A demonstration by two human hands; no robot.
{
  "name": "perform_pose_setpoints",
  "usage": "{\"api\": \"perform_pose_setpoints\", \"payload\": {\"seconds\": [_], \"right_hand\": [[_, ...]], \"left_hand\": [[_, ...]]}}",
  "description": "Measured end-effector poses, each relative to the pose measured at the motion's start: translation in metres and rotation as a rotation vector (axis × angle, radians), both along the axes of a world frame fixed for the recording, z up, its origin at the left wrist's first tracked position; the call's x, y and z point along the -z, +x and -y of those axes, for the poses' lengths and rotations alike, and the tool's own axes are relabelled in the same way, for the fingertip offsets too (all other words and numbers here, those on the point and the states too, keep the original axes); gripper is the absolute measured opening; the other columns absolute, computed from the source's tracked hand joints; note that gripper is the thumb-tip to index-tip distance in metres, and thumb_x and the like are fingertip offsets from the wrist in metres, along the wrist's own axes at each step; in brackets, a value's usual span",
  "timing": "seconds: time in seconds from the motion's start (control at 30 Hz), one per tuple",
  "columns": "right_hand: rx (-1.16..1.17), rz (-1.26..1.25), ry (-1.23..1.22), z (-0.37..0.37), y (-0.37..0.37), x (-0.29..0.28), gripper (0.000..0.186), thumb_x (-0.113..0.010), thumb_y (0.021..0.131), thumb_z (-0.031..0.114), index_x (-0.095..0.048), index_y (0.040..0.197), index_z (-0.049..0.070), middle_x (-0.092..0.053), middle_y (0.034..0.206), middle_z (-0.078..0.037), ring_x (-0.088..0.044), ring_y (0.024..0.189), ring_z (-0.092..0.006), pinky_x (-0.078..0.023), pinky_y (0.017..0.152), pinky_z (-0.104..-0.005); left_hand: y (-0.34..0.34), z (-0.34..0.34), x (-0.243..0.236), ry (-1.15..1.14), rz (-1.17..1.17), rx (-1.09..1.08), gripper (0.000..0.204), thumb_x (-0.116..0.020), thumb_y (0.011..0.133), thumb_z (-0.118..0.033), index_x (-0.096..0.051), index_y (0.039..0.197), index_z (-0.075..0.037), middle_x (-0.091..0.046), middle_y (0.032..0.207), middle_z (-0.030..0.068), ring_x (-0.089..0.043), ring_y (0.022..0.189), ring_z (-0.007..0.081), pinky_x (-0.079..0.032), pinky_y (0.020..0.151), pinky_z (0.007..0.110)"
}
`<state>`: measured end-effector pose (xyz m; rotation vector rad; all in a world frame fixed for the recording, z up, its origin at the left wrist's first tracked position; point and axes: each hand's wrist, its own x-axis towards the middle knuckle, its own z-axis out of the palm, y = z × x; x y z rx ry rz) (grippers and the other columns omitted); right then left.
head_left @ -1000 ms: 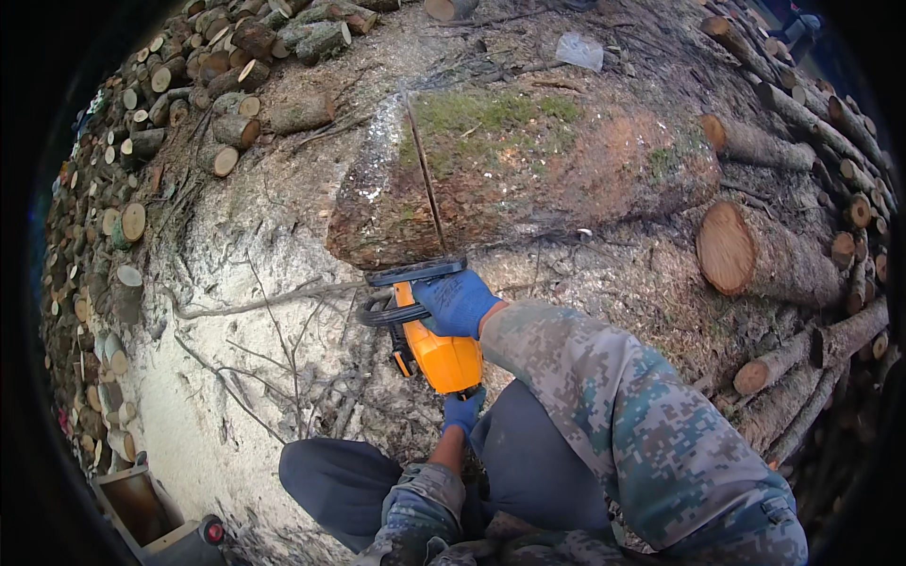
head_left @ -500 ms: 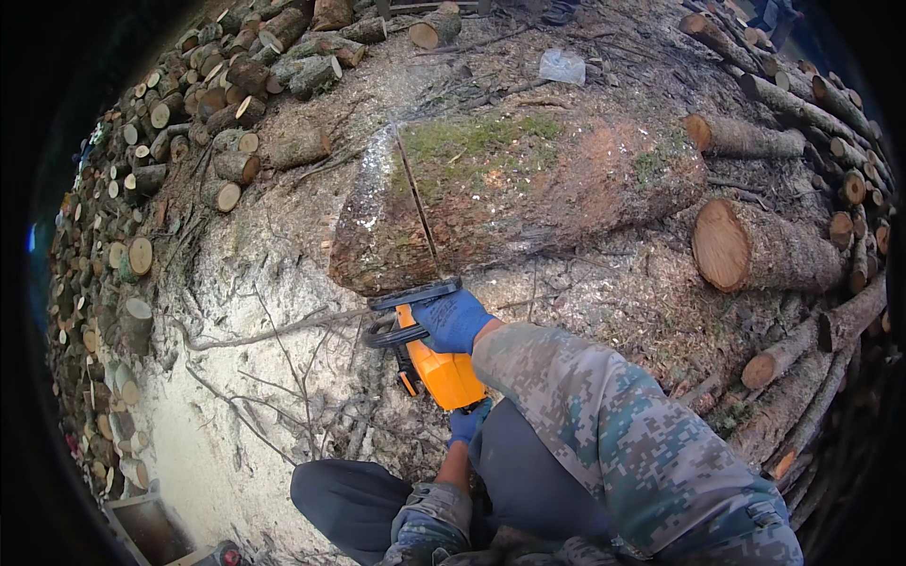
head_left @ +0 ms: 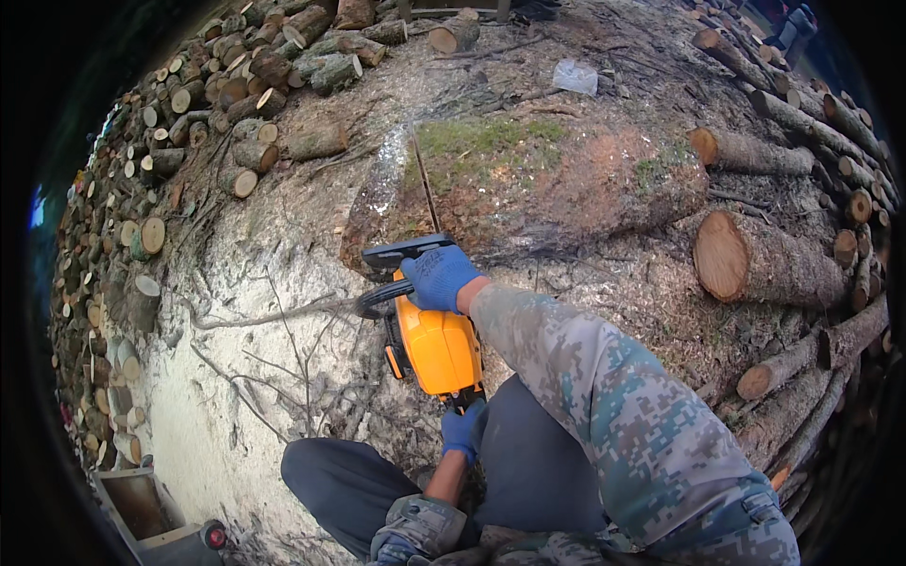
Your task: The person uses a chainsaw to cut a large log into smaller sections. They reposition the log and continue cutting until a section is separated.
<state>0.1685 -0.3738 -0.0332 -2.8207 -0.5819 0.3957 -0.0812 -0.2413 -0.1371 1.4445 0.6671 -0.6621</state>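
Observation:
Both my hands wear blue gloves and grip an orange-and-black chainsaw [head_left: 436, 344]. My right hand [head_left: 439, 278] is closed on its front handle, beside the black guard. My left hand [head_left: 461, 431] is closed round the rear handle, between my bent knees. The saw points away from me into a narrow straight cut across a large mossy log [head_left: 576, 189], near the log's left end; the guard overlaps its near side, and I cannot tell how deep the bar sits.
Piles of cut logs [head_left: 250, 151] lie to the left. More logs [head_left: 755, 259] are stacked on the right. Branches [head_left: 283, 377] and sawdust cover the ground. A plastic bag [head_left: 576, 77] lies beyond the log, a metal box [head_left: 137, 509] at lower left. Another person [head_left: 795, 33] stands far back right.
The chainsaw and both my hands have moved forward, so the guard now sits higher over the near side of the mossy log. The view has shifted slightly.

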Motion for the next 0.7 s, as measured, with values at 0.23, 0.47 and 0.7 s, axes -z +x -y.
{"api": "perform_pose_setpoints", "payload": {"seconds": [0.23, 0.47, 0.7], "right_hand": [[-0.013, 0.136, 0.003, 0.004, 0.02, -0.019, 0.028, -0.066, 0.084, 0.029, -0.072, 0.101, 0.008, -0.075, 0.096, -0.016, -0.072, 0.095, -0.0319, -0.056, 0.082, -0.045], [-0.012, 0.17, -0.041, 0.004, 0.034, -0.03, 0.028, -0.067, 0.083, 0.029, -0.072, 0.102, 0.009, -0.075, 0.097, -0.017, -0.072, 0.095, -0.0321, -0.056, 0.082, -0.0452], [0.003, 0.073, -0.015, 0.012, 0.013, -0.007, 0.036, -0.072, 0.081, 0.033, -0.064, 0.106, 0.007, -0.073, 0.087, -0.015, -0.072, 0.088, -0.0329, -0.055, 0.078, -0.0466]], "left_hand": [[0.002, -0.001, -0.046, 0.062, 0.036, 0.066, 0.024, -0.076, 0.089, -0.021, -0.073, 0.088, 0.003, -0.069, 0.076, 0.0048, -0.061, 0.063, 0.0123, -0.047, 0.054, 0.032], [0.008, 0.004, -0.077, -0.061, 0.06, -0.051, 0.024, -0.077, 0.089, -0.019, -0.072, 0.085, 0.004, -0.069, 0.074, 0.0047, -0.061, 0.062, 0.0115, -0.047, 0.054, 0.032], [-0.017, 0.003, 0.012, -0.19, 0.053, -0.109, 0.025, -0.077, 0.088, -0.016, -0.069, 0.104, 0.001, -0.071, 0.091, 0.0056, -0.064, 0.075, 0.0138, -0.052, 0.064, 0.032]]}}
